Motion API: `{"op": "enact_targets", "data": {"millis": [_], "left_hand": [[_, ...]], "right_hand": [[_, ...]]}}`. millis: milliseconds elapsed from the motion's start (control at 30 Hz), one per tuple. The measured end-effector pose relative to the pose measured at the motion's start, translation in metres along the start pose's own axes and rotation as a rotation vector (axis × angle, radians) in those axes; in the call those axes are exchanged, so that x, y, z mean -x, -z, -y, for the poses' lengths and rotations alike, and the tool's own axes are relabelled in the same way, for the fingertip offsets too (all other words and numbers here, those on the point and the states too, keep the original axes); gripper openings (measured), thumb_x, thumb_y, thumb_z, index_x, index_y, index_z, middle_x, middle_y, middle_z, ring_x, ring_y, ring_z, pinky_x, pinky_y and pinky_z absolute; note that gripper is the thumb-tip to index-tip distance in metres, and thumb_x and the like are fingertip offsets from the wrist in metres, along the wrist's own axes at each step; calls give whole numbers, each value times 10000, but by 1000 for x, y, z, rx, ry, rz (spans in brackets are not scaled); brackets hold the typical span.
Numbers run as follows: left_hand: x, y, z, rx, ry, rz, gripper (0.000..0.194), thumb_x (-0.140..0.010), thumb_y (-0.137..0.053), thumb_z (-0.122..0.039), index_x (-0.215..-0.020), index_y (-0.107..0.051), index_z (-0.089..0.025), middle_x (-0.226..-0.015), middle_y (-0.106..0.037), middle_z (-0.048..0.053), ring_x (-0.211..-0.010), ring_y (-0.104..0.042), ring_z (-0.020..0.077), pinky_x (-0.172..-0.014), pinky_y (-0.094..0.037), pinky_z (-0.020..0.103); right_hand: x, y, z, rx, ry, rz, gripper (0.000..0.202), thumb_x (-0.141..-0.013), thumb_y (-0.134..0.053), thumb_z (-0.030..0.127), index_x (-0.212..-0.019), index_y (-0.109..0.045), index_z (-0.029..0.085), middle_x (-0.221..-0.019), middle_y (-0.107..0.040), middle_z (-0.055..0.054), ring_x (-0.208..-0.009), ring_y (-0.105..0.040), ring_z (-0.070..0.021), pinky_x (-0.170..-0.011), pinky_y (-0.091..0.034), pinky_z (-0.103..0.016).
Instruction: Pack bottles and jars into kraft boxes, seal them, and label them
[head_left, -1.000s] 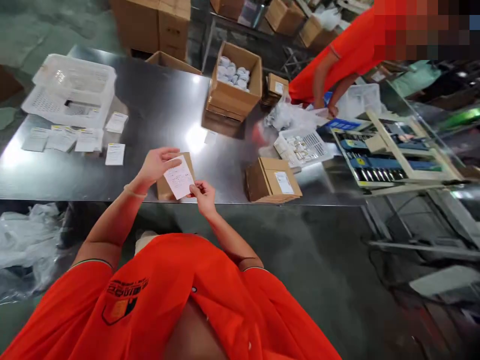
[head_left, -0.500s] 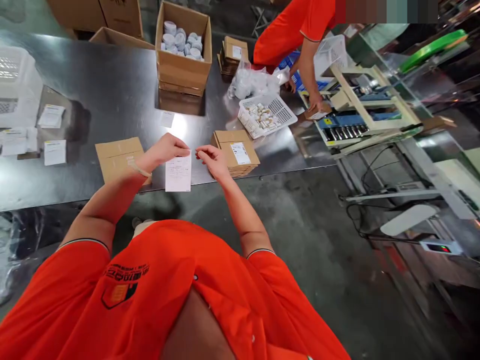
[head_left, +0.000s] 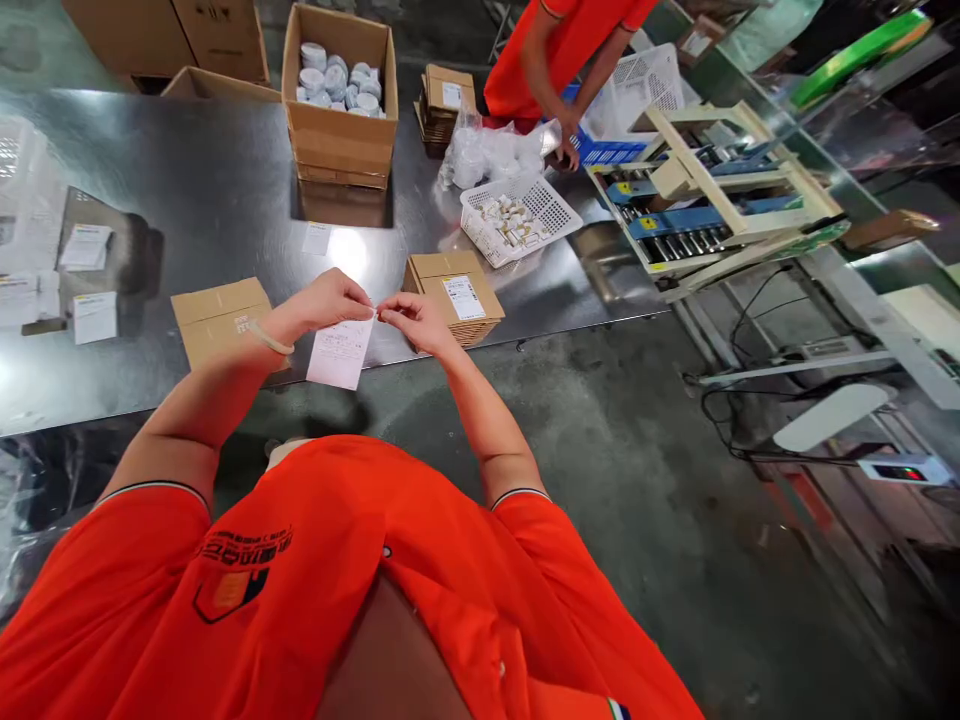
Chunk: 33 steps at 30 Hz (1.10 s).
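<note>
A printed white paper sheet (head_left: pixel 339 356) hangs tilted over the table's front edge. My left hand (head_left: pixel 330 302) is closed on its top edge in a pinch. My right hand (head_left: pixel 417 320) is also closed, its fingertips pinched at the sheet's upper right corner and meeting the left fingertips. A flattened cardboard box (head_left: pixel 217 318) lies partly behind my left forearm. Just beyond my right hand is a stack of folded cardboard boxes (head_left: pixel 459 298) with a printed label on top.
On the metal table (head_left: pixel 225 190) stand a carton (head_left: pixel 341 145) of white round pieces and a white basket (head_left: pixel 517 218) of small parts. Paper slips (head_left: pixel 95 317) lie at left. A co-worker (head_left: pixel 551 70) leans in near a roller machine (head_left: pixel 697 200).
My right hand has come in from just beside the sheet to pinch its corner. The sheet has tilted. The co-worker's hands have moved left, away from the machine.
</note>
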<state>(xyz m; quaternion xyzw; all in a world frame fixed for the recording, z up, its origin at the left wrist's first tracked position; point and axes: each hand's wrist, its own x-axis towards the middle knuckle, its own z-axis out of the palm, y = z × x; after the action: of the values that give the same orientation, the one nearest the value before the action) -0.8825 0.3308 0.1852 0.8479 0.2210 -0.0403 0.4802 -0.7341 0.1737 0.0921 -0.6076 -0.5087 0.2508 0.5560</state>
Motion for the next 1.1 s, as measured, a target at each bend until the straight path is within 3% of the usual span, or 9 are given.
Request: {"op": "enact_targets", "data": {"millis": [267,433,500,667,767,933,1100], "left_hand": [[-5,-3,3,-99,0,-2,226,-724,-744,-324,-783,-850,-132,-514,-521,-17,-479,-412,106,-509,-282,255],[-12,-4,11,-157,-56,43,215,-762,-721,-337,-707,-804,-147,-449,-420,-39,-434,-365,104,-500,-266,263],[-13,-4,15,-172,-94,38,217,-771,-730,-356,-738,-802,-154,-467,-464,-38,-442,-405,113,-508,-314,259],[-13,-8,29,-137,-383,-124,322,-817,-811,-417,-1031,-829,-176,-777,-750,-2,-732,-678,169,-713,-523,255],[-20,-6,40,-89,-595,-170,281,-937,-761,-470,-978,-836,-202,-917,-811,43,-829,-721,179,-788,-563,278],[-47,13,46,-97,-844,-71,348,-1030,-716,-507,-861,-837,-227,-858,-794,51,-792,-714,161,-783,-556,270],[-77,35,48,-147,-888,34,345,-1052,-660,-464,-851,-805,-223,-916,-784,61,-815,-713,157,-777,-547,264]], "right_hand": [[2,2,7,133,33,29,280,-971,-688,420,-883,-803,180,-873,-779,-46,-875,-675,-201,-799,-518,-305],[0,1,13,137,22,32,224,-921,-696,370,-807,-740,182,-765,-700,-9,-782,-591,-169,-754,-460,-294],[-1,-1,13,77,-25,26,230,-891,-721,382,-769,-704,188,-705,-644,17,-734,-541,-149,-718,-428,-281],[-8,-8,11,-260,-198,5,284,-820,-795,424,-726,-652,198,-655,-614,37,-664,-519,-121,-694,-428,-261],[-15,-11,9,-456,-311,25,289,-775,-836,402,-696,-656,190,-621,-621,30,-622,-536,-115,-675,-436,-252],[-30,-9,8,-593,-439,32,264,-759,-878,332,-685,-673,181,-600,-632,28,-584,-534,-103,-629,-424,-235],[-49,-9,-4,-681,-512,-34,229,-732,-865,297,-702,-666,187,-598,-599,43,-568,-489,-95,-574,-408,-226]]}}
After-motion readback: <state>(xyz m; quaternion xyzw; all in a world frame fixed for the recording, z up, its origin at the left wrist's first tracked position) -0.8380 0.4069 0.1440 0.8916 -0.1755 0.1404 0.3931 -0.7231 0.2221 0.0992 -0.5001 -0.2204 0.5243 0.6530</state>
